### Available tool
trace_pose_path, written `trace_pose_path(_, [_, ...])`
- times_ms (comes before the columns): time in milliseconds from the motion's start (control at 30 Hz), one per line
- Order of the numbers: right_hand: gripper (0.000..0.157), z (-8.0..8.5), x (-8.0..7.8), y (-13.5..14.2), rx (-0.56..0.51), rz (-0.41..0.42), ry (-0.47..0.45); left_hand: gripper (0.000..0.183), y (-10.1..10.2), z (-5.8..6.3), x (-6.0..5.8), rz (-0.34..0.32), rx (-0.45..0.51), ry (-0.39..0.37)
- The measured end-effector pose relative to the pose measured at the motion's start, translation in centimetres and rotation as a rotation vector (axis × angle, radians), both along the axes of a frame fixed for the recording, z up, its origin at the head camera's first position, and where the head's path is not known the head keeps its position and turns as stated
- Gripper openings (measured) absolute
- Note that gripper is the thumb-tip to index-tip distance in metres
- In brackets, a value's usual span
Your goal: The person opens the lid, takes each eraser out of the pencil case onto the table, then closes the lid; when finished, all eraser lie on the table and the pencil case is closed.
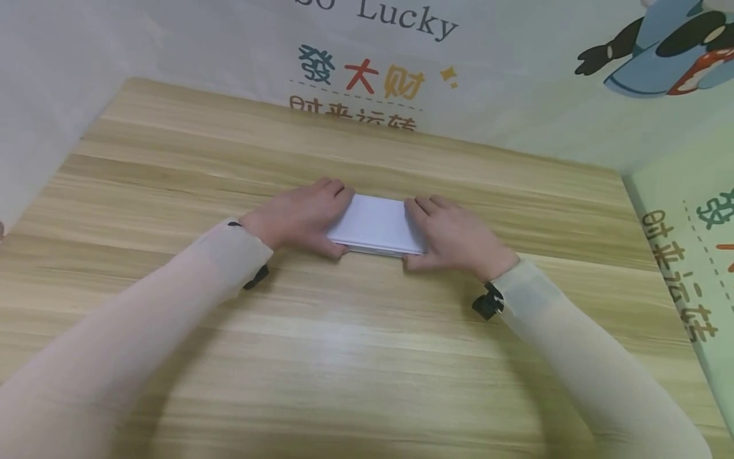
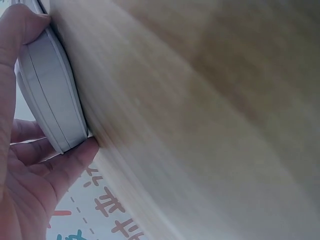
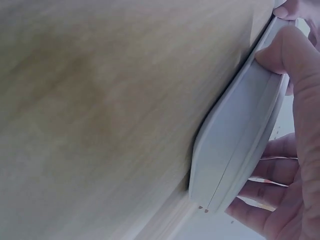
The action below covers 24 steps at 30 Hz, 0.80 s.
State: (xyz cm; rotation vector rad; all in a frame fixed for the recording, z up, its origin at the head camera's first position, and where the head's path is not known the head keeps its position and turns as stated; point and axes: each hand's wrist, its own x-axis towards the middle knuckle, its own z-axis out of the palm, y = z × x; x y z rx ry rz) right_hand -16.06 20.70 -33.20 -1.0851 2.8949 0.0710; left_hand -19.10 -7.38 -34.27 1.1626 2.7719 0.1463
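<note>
A flat white case [image 1: 378,224] lies on the wooden table between both hands. Its side [image 2: 50,90] is pale grey-white, with a thin seam running lengthwise and a raised rim along the edges. My left hand [image 1: 306,217] grips the left end, thumb on the near side and fingers at the far side. At the other end, my right hand [image 1: 453,236] holds the case the same way. In the right wrist view the right thumb [image 3: 277,55] presses the case's near side [image 3: 235,130]. The underside and contents of the case are hidden.
The wooden table [image 1: 321,357] spreads around the hands. White printed sheets with lettering and a cartoon figure stand behind it [image 1: 229,51] and at its right side [image 1: 694,255]. Dark straps [image 1: 489,302] sit at both wrists, by the pale sleeves.
</note>
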Motion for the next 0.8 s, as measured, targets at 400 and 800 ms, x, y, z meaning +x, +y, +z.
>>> trace_pose_path(400, [0.095,0.03,0.12,0.20,0.007,0.042,0.019,0.092,0.13,0.10,0.29,0.015,-0.002,-0.012])
trace_pose_path(800, [0.096,0.61,-0.33,0.69,-0.013,0.005,-0.097,0.094,-0.34,0.19,0.24,0.034,0.024,-0.054])
